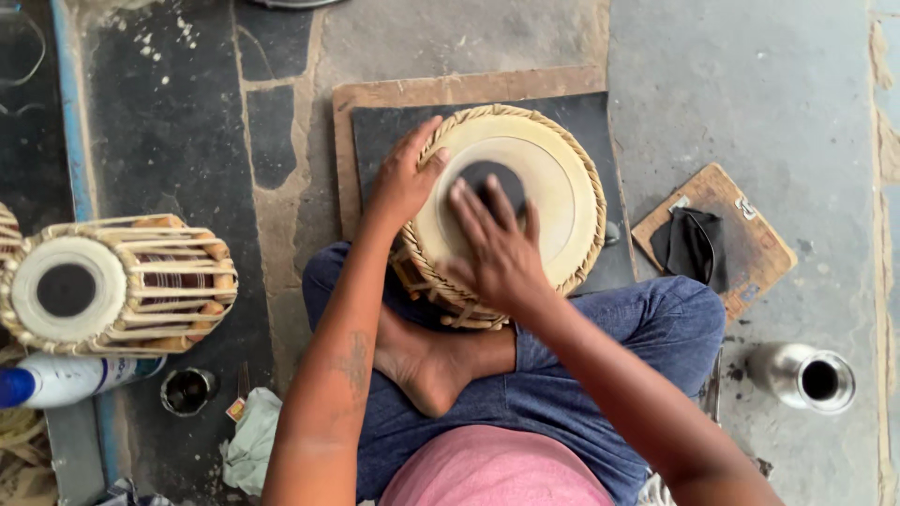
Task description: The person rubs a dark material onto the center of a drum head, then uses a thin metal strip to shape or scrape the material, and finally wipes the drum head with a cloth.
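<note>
A small hand drum with a pale skin head, a black centre patch and a braided rim stands tilted between my crossed legs on a dark mat. My left hand grips the drum's left rim, thumb on the skin. My right hand lies flat on the drumhead, fingers spread and reaching onto the black patch, partly covering it. My bare foot rests under the drum's near side.
A second drum lies on its side at the left, beside a white-and-blue bottle, a small tin and a pale rag. A wooden board with black cloth and a steel flask sit at the right.
</note>
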